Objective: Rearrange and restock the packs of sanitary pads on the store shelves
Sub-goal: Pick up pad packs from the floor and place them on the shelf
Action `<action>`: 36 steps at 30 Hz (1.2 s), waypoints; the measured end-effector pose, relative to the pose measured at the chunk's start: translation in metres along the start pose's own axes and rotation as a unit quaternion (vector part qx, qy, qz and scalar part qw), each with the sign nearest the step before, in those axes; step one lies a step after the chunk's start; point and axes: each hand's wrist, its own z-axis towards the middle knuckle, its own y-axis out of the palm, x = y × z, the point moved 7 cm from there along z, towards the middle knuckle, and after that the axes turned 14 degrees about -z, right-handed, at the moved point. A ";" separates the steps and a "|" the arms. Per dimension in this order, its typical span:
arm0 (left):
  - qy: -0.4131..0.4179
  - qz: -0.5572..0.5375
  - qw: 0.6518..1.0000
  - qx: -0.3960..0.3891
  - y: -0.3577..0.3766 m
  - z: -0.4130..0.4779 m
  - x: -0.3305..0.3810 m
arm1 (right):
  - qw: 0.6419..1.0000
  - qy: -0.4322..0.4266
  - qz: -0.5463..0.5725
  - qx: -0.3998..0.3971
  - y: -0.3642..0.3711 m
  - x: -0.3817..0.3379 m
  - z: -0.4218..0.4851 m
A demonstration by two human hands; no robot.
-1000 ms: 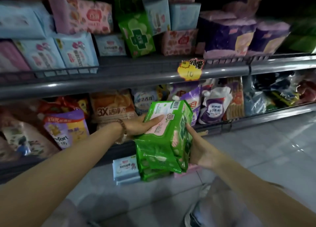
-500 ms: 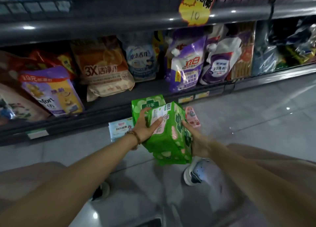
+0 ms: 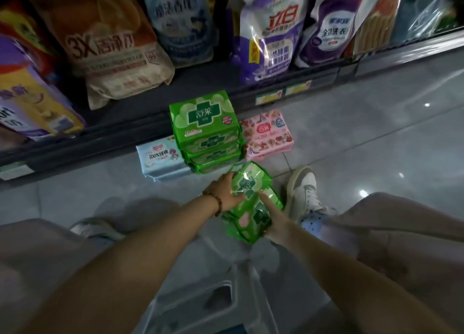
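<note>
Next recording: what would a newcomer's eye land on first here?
The bright green pad pack gripped between left hand and right hand, centre frame. Just beyond it, a stack of green packs stands on the floor, with a pale blue pack and a pink pack flanking it.

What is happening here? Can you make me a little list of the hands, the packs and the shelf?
held green pack: gripped from both sides, down near the floor
left hand: grips the pack's left side; bead bracelet on the wrist
right hand: grips the pack's right side
green stack: on the floor, in front of the bottom shelf
blue pack: on the floor, left of the stack
pink pack: on the floor, right of the stack
detergent bags: standing on the shelf
</note>
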 end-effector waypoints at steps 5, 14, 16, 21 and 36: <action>-0.052 0.029 0.998 0.013 -0.011 0.021 -0.037 | 0.999 0.017 -0.002 0.052 0.000 0.020 0.025; -0.056 -0.124 0.978 0.158 -0.026 0.001 -0.079 | 0.902 -0.137 -0.356 0.205 -0.026 -0.041 0.033; -0.112 -0.205 0.952 0.196 -0.018 -0.009 -0.093 | 0.872 -0.180 -0.421 0.175 -0.020 -0.054 0.035; -0.287 -0.478 0.823 0.109 0.030 -0.023 -0.108 | 0.881 -0.161 -0.442 0.052 0.000 -0.043 0.087; -0.302 -0.646 0.693 0.105 0.058 -0.004 -0.090 | 0.809 -0.097 -0.578 0.052 0.010 -0.069 0.083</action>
